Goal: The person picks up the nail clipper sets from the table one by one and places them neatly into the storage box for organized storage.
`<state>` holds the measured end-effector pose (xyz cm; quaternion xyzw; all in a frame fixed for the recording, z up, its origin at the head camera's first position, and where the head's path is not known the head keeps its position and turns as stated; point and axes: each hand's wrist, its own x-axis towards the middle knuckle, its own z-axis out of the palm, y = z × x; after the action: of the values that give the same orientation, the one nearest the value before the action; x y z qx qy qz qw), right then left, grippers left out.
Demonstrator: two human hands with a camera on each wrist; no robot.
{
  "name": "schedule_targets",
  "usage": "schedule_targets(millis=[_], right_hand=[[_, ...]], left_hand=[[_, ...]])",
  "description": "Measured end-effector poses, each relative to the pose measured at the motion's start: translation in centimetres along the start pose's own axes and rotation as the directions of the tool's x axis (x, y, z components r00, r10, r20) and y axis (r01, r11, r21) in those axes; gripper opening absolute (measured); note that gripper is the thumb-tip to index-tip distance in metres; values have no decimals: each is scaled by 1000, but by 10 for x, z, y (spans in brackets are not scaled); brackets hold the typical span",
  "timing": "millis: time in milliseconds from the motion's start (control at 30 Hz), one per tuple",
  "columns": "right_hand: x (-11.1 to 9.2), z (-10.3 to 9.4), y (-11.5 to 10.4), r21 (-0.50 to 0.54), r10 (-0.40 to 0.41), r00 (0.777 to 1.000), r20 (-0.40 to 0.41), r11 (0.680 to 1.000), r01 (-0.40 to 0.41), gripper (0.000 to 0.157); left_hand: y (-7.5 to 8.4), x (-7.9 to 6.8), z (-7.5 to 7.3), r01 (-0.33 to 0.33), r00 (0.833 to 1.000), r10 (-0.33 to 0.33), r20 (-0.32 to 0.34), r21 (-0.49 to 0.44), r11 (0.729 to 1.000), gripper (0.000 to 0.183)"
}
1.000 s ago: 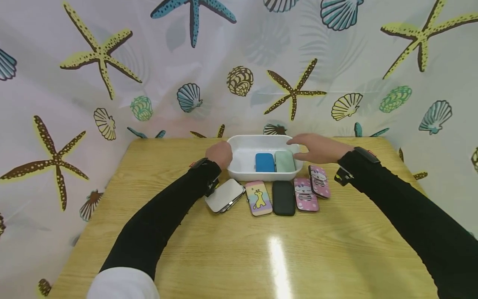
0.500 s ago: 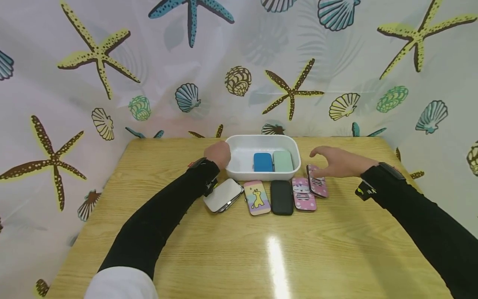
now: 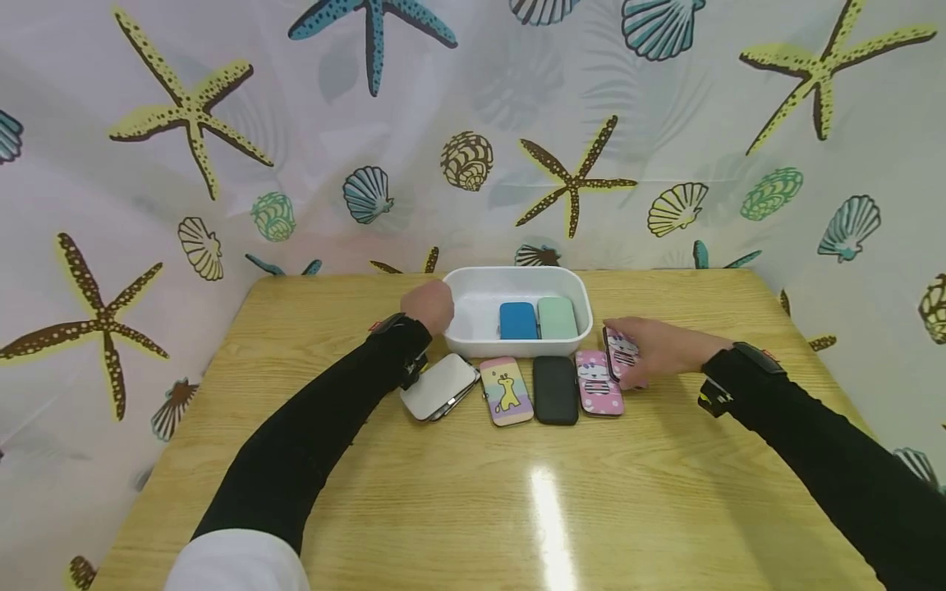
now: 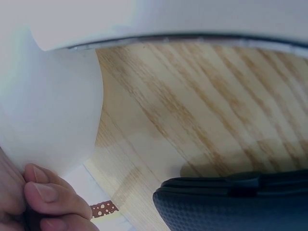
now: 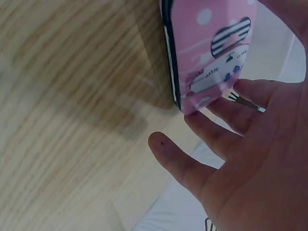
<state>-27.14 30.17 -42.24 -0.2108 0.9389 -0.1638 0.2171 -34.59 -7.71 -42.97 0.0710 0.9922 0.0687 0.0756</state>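
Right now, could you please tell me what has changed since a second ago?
The right hand has moved rightward from the white tray to the right-hand pink case, touching it; whether it grips is unclear. The left hand stays by the tray, and the other cases look unmoved.

Bin [image 3: 517, 348] sits behind your case row [image 3: 556, 391] on the table [image 3: 443, 509], two cases [image 3: 557, 318] inside at right; row's rightmost case [image 3: 619, 353] at your right hand [image 3: 663, 346].

Behind a wooden table [image 3: 443, 501], a pale backdrop [image 3: 421, 123] with yellow, brown and blue starfish [image 3: 572, 184] and seashells [image 3: 367, 195].
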Motion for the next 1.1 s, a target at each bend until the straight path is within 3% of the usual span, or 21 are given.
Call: schedule_targets(millis=[300,700,867,1100], right_hand=[[-2,-1,-2,-75,25,999,-33,997,-27,106],[-5,-60,-38,-153,-17,996,-83,988,4,108],[14,-75,-68,-184,-100,990,-96,980,81,106],[54,-75,-110,-238,-153,988,-25,961,143,103]], left_hand=[[1,4,0,7,1000,-7,8,5,1000,27],[-1,7,2,1,1000,0,12,-2,1000,26],[-3,7,3,4,1000,-4,8,-7,1000,26],[-2,5,3,-6,1000,6,15,13,1000,25]])
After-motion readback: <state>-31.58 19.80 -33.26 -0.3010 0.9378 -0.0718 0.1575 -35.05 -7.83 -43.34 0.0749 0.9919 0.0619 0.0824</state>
